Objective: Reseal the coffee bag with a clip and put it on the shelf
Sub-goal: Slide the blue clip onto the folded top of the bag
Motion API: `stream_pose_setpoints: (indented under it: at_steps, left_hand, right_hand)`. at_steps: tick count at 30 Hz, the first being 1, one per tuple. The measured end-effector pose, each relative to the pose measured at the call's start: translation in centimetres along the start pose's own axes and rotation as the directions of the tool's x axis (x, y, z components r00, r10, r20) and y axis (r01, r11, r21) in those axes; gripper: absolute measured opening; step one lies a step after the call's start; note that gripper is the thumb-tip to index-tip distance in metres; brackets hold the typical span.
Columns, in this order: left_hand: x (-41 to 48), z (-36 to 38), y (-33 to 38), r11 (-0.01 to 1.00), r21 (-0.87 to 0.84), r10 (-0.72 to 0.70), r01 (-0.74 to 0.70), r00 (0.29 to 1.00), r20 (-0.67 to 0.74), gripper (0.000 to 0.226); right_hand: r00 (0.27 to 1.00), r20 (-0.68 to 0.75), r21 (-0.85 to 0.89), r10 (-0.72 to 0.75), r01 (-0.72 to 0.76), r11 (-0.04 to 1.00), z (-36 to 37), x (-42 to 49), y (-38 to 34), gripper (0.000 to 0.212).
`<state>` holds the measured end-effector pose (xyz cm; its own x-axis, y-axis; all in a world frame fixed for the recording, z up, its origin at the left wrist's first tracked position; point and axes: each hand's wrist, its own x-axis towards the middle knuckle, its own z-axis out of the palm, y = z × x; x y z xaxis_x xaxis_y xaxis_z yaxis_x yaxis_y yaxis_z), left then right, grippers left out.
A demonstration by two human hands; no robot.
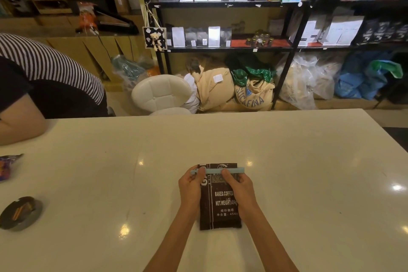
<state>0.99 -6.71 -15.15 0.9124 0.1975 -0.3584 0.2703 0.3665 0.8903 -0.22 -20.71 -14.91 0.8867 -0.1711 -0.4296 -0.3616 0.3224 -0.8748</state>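
Observation:
A dark brown coffee bag point(223, 205) lies flat on the white table point(309, 183), its printed side up and its top pointing away from me. A long light-blue clip point(215, 170) sits across the bag's top end. My left hand point(191, 185) pinches the clip's left end and the bag's left edge. My right hand point(237, 185) presses on the clip and the bag's right side. The black shelf point(225, 4) stands beyond the table, stocked with bags.
A person in a striped top point(44, 79) leans on the table at the left. A dark ashtray point(21, 213) and a colourful wrapper point(7, 166) lie near the left edge. A white stool point(162, 93) and sacks point(251, 93) stand between table and shelf.

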Motion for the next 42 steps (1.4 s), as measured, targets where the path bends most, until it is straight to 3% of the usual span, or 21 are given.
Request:
stream_pose_setpoints:
  at_steps: [6, 13, 19, 27, 32, 34, 38, 40, 42]
  left_hand:
    - [0.1, 0.1, 0.4, 0.996, -0.027, -0.080, 0.081, 0.997, 0.013, 0.008]
    - [0.2, -1.0, 1.7, 0.989, -0.050, -0.122, 0.137, 0.967, 0.224, 0.027]
    - [-0.1, -0.4, 1.3, 0.998, -0.020, -0.064, 0.065, 0.997, 0.042, 0.017]
    - [-1.0, 1.1, 1.5, 0.995, 0.080, 0.066, -0.066, 0.998, 0.005, 0.015]
    - [-1.0, 0.9, 1.7, 0.999, 0.046, 0.015, -0.013, 0.999, -0.033, 0.014]
    - [-0.8, 0.3, 2.2, 0.999, 0.013, -0.048, 0.047, 0.999, 0.018, 0.014]
    - [-0.4, -1.1, 3.8, 0.980, -0.075, -0.154, 0.184, 0.942, 0.298, 0.023]
    - [-0.5, -1.3, 3.8, 0.988, -0.079, -0.107, 0.136, 0.947, 0.304, 0.021]
    - [-0.6, -1.4, 3.2, 1.000, 0.022, -0.016, 0.012, 0.982, 0.187, 0.015]
  right_hand:
    - [1.000, 0.018, 0.006, 0.018, -0.018, 1.000, -0.2, 0.2, 0.0, 0.039]
    - [0.998, 0.051, 0.017, 0.026, -0.027, 0.999, -0.4, 0.5, -0.3, 0.039]
    - [0.997, 0.070, 0.001, 0.023, -0.024, 1.000, 0.0, 0.4, -0.2, 0.034]
    - [0.983, 0.136, 0.003, 0.123, -0.124, 0.992, -0.3, 0.6, -1.2, 0.054]
    - [0.992, 0.105, 0.060, 0.075, -0.081, 0.995, 0.2, 0.1, -0.8, 0.048]
    - [0.993, 0.104, 0.055, 0.052, -0.058, 0.997, 0.2, -0.1, -0.7, 0.051]
    - [0.994, 0.100, 0.058, 0.051, -0.057, 0.997, -0.1, -0.4, -0.8, 0.049]
    - [0.994, 0.101, 0.034, 0.039, -0.043, 0.999, -0.2, -0.4, -0.9, 0.050]
    - [0.995, 0.104, -0.005, 0.008, -0.008, 1.000, 0.0, -0.5, -1.3, 0.055]
